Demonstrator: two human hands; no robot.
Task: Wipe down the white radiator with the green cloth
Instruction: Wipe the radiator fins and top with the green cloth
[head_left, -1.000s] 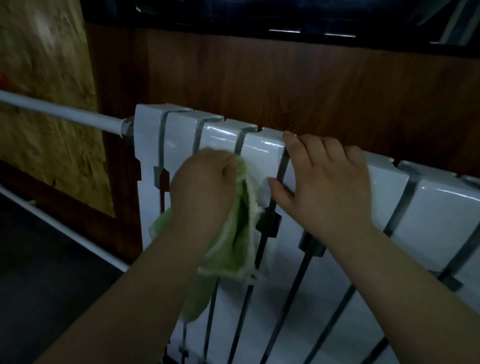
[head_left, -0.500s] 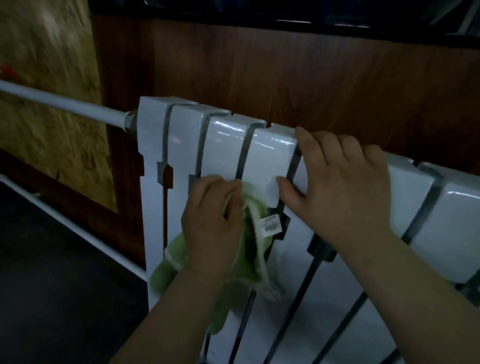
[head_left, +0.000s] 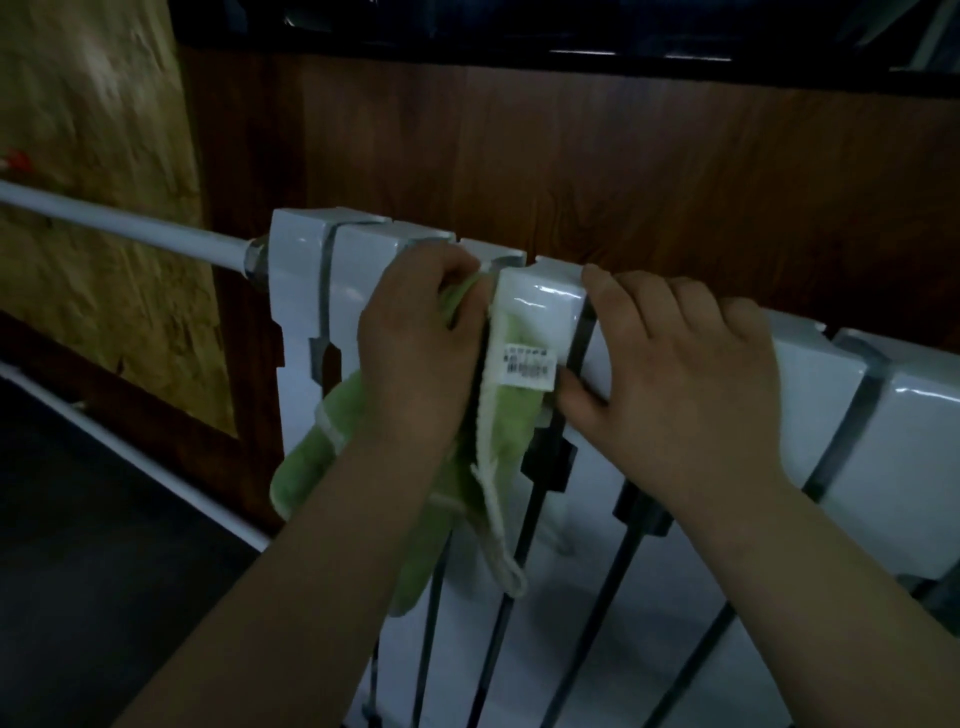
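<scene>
Green terry, one cloth, is bunched in the left hand. That hand's fingers curl round it and press it against the top of the white radiator, by the slot between the third and fourth sections from the left end. Two flaps of cloth hang down the radiator's front, one on each side of the wrist. The right flap carries one white label.

The right hand grips nothing. It lies spread over the top of the next section, with four fingers reaching the upper edge and the thumb on the front face just beside the label.

Two white pipes show. The upper pipe meets the radiator's left end at a metal fitting, and the lower pipe runs along the foot of the brown wood panelling. One chipboard sheet stands at the left.

At least six radiator sections can be counted — the right end and the foot run out of frame. The left fingertips are buried in the cloth, and that hand covers most of the third section's top. Both pipes are cut off at the left edge. The label's print is too blurred to read.
</scene>
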